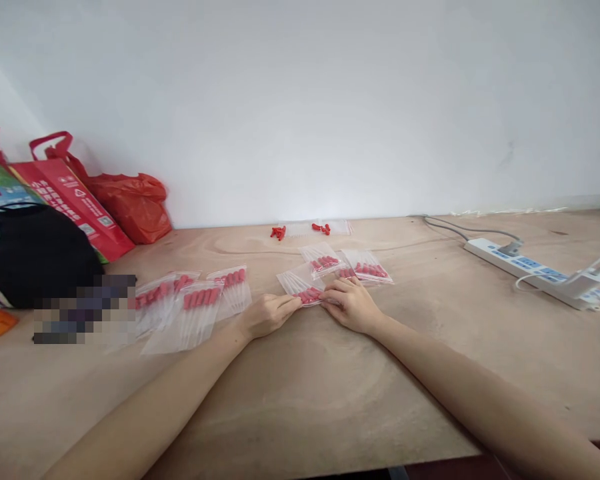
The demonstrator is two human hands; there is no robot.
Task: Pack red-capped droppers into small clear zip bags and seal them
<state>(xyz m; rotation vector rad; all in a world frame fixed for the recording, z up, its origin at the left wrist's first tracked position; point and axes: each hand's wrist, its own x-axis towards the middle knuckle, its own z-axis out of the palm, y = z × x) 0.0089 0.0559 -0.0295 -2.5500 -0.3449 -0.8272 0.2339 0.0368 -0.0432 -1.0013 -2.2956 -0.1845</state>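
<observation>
A clear plastic bag [295,281] lies on the wooden table with a row of slim, whitish sticks tipped with red ends inside it. My left hand [267,315] has its fingers pressed together on the bag's near left corner. At the near right edge of the same bag, my right hand [351,305] is closed, fingers bent over the edge. Just beyond them rests another bag [321,257] with red-tipped sticks. A further one [367,267] lies right of it, partly behind my right hand. What lies under my fingertips is hidden.
Several filled bags [200,307] overlap on the left. Loose red pieces [279,233] and a flat clear bag [300,229] are near the wall. A white power strip [530,270] with cables lies right. Red shopping bags [75,200] and a black bag [43,257] stand left.
</observation>
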